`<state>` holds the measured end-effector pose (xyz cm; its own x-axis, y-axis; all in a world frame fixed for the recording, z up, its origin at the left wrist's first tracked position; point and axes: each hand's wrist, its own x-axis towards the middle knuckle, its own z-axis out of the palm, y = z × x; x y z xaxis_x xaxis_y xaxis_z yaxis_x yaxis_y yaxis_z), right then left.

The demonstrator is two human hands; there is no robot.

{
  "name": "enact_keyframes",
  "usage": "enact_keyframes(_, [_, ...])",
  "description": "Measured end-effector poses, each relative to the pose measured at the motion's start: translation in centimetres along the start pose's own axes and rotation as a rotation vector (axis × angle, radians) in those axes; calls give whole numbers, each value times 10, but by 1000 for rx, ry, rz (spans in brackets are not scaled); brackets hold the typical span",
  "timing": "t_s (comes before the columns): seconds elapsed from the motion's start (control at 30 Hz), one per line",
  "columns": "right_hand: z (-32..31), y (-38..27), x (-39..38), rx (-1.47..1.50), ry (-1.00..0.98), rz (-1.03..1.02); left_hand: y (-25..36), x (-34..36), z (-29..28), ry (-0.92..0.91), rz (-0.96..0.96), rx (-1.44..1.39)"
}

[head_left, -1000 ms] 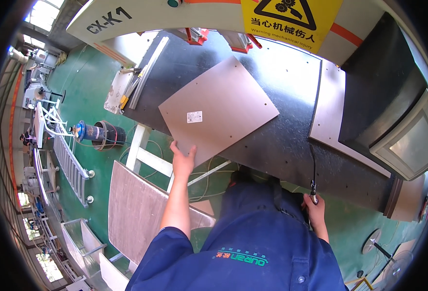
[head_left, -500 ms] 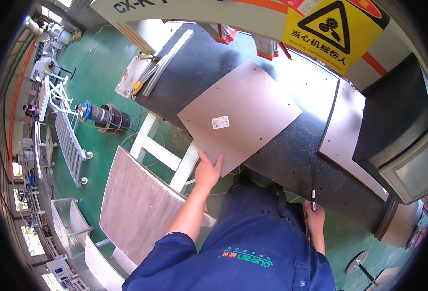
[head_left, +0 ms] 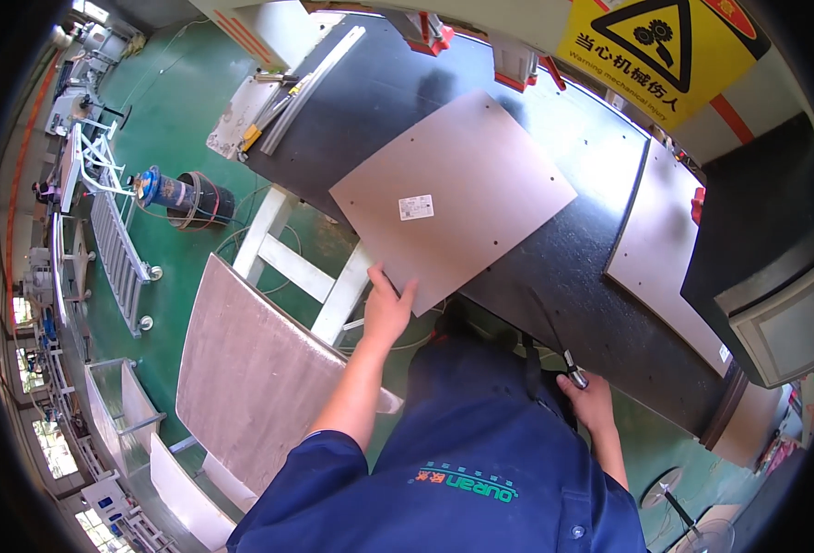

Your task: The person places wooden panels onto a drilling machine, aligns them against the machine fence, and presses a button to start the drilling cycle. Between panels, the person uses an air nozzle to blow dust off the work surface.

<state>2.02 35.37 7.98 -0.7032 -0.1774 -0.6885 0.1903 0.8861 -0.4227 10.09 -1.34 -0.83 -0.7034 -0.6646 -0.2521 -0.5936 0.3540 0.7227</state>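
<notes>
A square grey-brown board with small holes and a white label rests diagonally on the black machine table, its near corner past the front edge. My left hand grips that corner, thumb and fingers at its edges. My right hand is closed on a slim metal-and-black handheld tool with a dark hose, below the table's front edge. A second grey-brown board lies at the right, partly hidden under a dark machine housing.
Metal strips lie at the table's left end. Overhead is the machine beam with a warning sign. A board on a white stand stands below at left, with a dark drum, ladder-like trolley and other machinery beyond.
My left hand and the board have shifted to the right along the table relative to the metal strips. The tool in my right hand now tilts more, its upper end leaning left.
</notes>
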Motion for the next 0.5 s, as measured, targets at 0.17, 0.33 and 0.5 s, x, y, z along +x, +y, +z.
enact_keyframes(0.17, [-10, 30, 15, 469, 269, 164, -9, -1, -5, -73, -13, -340])
enact_keyframes(0.33, [-26, 44, 16, 573, 307, 230, -9, -4, -20, -245, -133, -723])
enact_keyframes(0.5, [-13, 30, 6, 535, 115, 176, -13, 0, -18, -206, -296, -800])
